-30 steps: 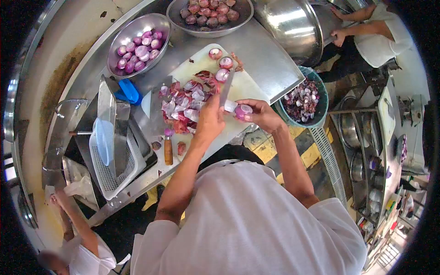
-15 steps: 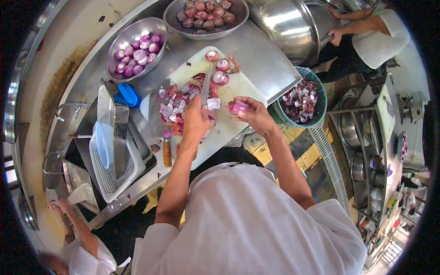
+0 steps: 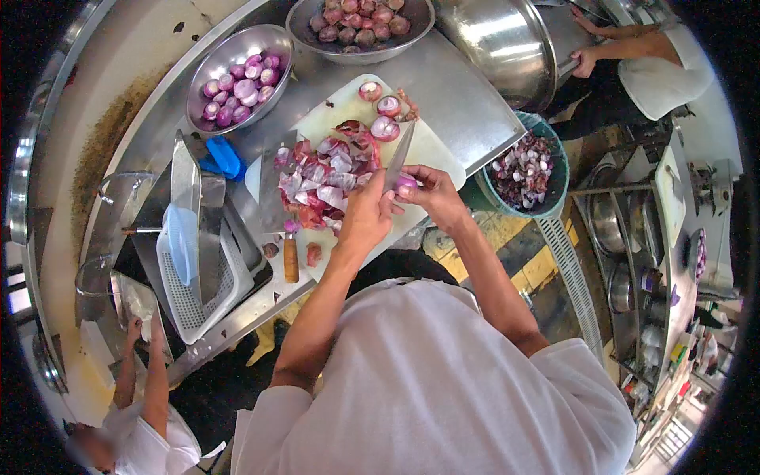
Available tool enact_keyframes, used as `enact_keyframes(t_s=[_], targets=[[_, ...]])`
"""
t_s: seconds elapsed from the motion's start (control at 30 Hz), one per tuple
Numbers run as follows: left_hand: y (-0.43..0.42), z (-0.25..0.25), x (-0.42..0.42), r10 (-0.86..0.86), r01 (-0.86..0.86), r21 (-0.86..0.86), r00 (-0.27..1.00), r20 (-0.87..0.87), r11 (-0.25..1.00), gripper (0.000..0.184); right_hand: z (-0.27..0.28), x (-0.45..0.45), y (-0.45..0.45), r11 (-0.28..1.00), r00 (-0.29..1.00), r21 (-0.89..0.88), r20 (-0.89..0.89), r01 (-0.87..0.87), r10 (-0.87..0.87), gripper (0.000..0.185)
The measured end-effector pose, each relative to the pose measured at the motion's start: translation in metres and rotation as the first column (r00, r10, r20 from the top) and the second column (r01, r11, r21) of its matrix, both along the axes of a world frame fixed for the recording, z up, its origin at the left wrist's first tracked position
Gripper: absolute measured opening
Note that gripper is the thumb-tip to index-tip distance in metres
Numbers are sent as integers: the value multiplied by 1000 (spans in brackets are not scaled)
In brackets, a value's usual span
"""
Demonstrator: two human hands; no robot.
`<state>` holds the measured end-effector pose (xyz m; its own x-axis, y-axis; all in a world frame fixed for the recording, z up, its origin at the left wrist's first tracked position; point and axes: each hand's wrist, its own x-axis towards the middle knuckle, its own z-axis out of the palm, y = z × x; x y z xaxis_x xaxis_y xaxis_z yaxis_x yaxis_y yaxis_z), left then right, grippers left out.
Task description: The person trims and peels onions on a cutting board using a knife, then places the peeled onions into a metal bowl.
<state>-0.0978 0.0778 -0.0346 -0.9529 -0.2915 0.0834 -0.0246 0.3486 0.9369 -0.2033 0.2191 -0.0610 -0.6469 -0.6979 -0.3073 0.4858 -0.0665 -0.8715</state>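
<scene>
My left hand (image 3: 368,215) is closed around a knife (image 3: 401,149), its blade pointing up and away from me. In my right hand (image 3: 440,199) is a purple onion (image 3: 407,182), and the blade lies against it. Both hands are close together above the near right part of a pale cutting board (image 3: 434,150). Just left of them spreads a heap of onion skins (image 3: 321,176). Several onions with cut ends (image 3: 385,128) sit at the far end of the board.
Peeled onions fill one steel bowl (image 3: 194,107); unpeeled ones fill another bowl (image 3: 360,55). A green bin (image 3: 564,178) holds skins. A wooden handle (image 3: 291,261) lies at the board's left, near a white basket (image 3: 190,313). Two other people work at the upper right and lower left.
My left hand has moved right with the knife, bringing the blade from above the skins to the onion. My right hand still holds the onion. The lower-left person's arms have shifted.
</scene>
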Motion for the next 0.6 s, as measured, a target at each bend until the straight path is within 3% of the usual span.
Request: enact_keyframes(t_s=[0.13,0.2,0.33,0.4,0.5,0.53,0.6], targets=[[-13,6,0,103,-101,-20,984,147,995,33,-1,1,8,997,995,-43,-75,-64,60,48],[-19,25,-2,170,-179,14,953,249,984,23,11,6,13,968,964,-239,229,-78,134,52],[-17,34,1,148,-142,-50,974,174,989,23,4,4,7,966,955,-250,267,-62,131,54],[-19,23,2,218,-208,-85,967,129,974,25,4,5,5,984,983,-165,159,-66,92,55],[-35,10,0,288,-273,-121,948,136,954,27,9,-1,11,968,974,-246,202,-54,106,54],[-44,4,3,242,-213,-150,947,210,965,28,9,-2,12,968,974,-246,202,-56,107,54],[-40,13,5,246,-225,-131,955,169,965,30,10,-5,11,973,971,-230,225,-30,83,49]])
